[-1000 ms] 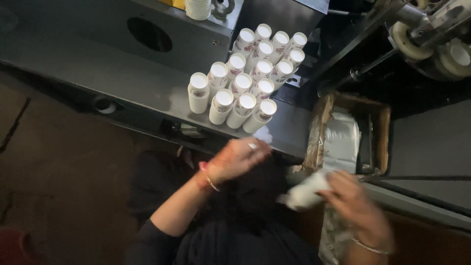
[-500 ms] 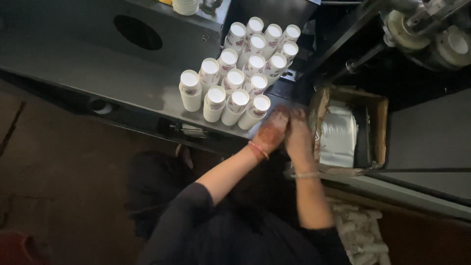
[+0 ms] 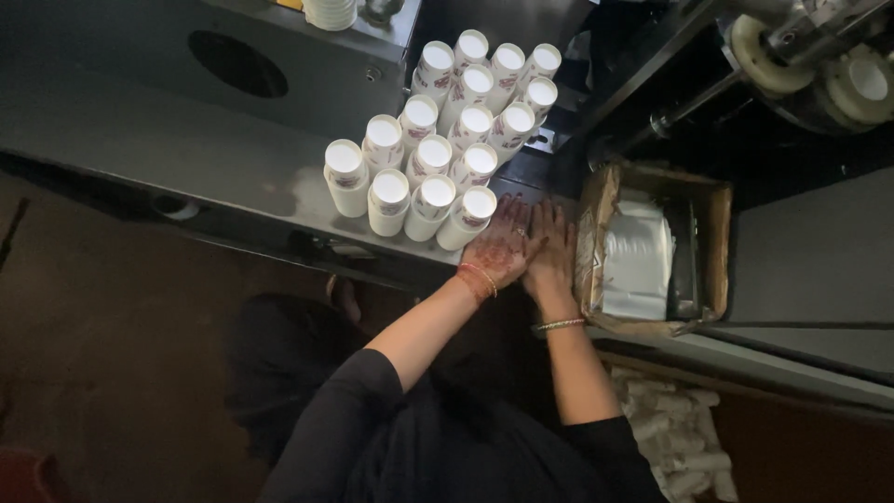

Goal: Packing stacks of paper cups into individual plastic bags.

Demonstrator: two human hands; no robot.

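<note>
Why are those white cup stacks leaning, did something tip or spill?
Nothing has spilled. The white cup stacks lean together in tidy rows on the grey metal counter. The left hand and right hand lie flat beside them. The cardboard box has worn, ragged edges.

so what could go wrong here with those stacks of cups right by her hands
The left hand lies close beside the nearest cup stack; a nudge could tip it into the tightly packed paper cup stacks. Several stacks already lean. The front row stands near the edge of the metal table, so a stack might fall off.

Grey metal bench (image 3: 168, 140) under paper-cup stacks (image 3: 447, 130).
</note>
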